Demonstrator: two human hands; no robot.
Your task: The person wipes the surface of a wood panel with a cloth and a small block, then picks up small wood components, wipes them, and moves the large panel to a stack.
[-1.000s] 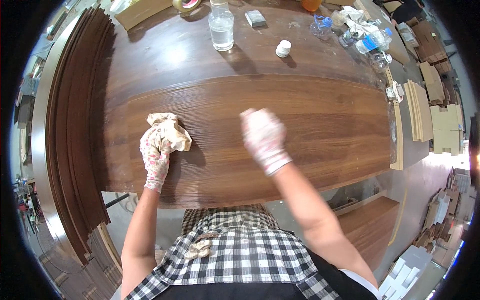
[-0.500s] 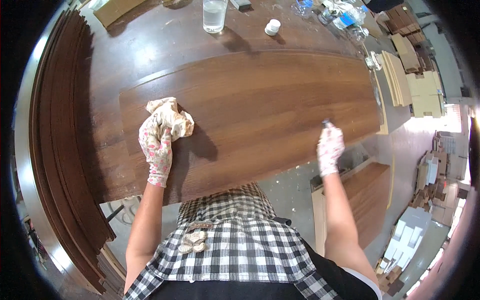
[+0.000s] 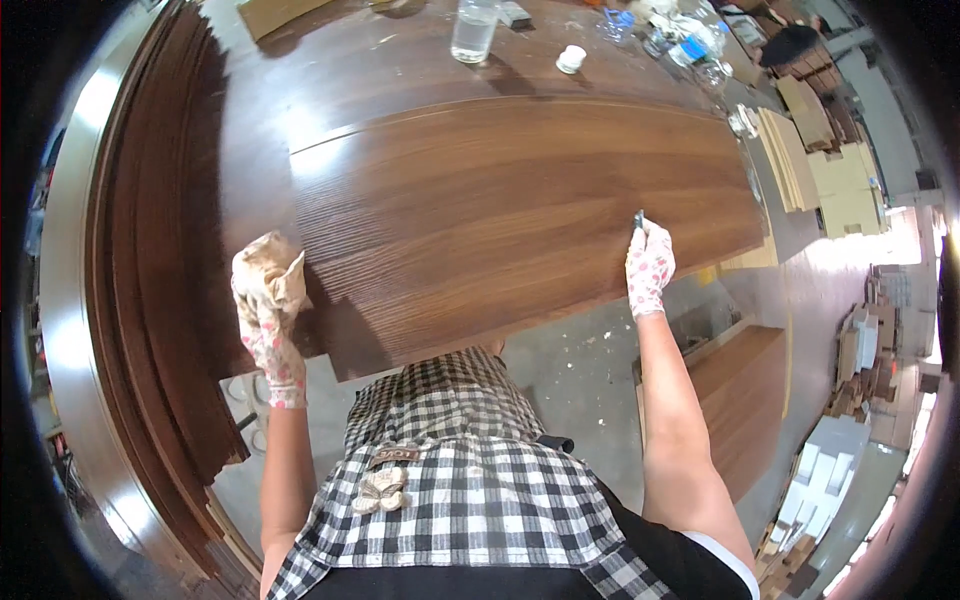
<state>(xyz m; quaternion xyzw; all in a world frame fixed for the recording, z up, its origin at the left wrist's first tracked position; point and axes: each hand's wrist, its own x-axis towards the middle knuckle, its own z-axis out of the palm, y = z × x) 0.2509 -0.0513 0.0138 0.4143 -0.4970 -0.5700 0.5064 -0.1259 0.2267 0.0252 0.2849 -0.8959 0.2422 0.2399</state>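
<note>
Stretching crosswise before the person, a flat, rectangular dark-brown wood-grained panel shows fine ridges catching the light at its left end and looks smoother toward the right, with long darker bands of grain. Its near left corner juts past the edge of the dark-brown glossy table beneath it.

The left hand, in a white glove with pink spots, is closed around a crumpled, soft cream-coloured cloth, just beside the panel's left edge; whether the cloth presses on the table I cannot tell. The right hand, gloved alike, pinches a small dark narrow object by the panel's near edge, toward its right end; contact between object and panel cannot be made out.

Beyond the panel stand a clear bottle of colourless liquid and a small round white container, with clear plastic bottles clustered farther right. Upright layers of dark-brown boards rise at the left.
</note>
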